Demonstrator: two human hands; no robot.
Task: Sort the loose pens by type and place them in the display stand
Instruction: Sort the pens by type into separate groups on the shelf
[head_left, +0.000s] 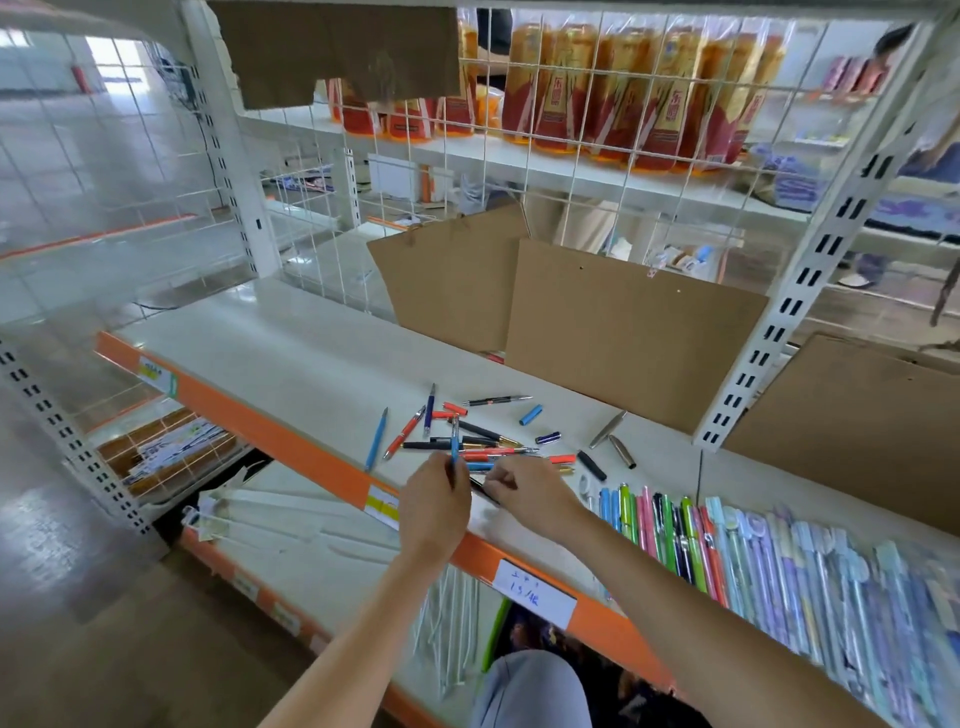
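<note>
Loose pens (483, 441) in blue, red, black and silver lie scattered on the white shelf (291, 353), with several caps among them. My left hand (436, 504) is at the shelf's front edge, fingers closed on a thin blue pen (454, 441) that points up and away. My right hand (524, 491) sits just right of it, pinching a black pen (483, 491) low over the shelf. To the right, sorted pens (665, 525) lie side by side in a row: blue, green, pink and black, then pastel ones.
Brown cardboard sheets (623, 332) lean against the wire grid at the back. A white slotted upright (810, 270) rises at the right. An orange shelf edge (270, 421) with price labels runs along the front. A blue pen (376, 439) lies apart at the left.
</note>
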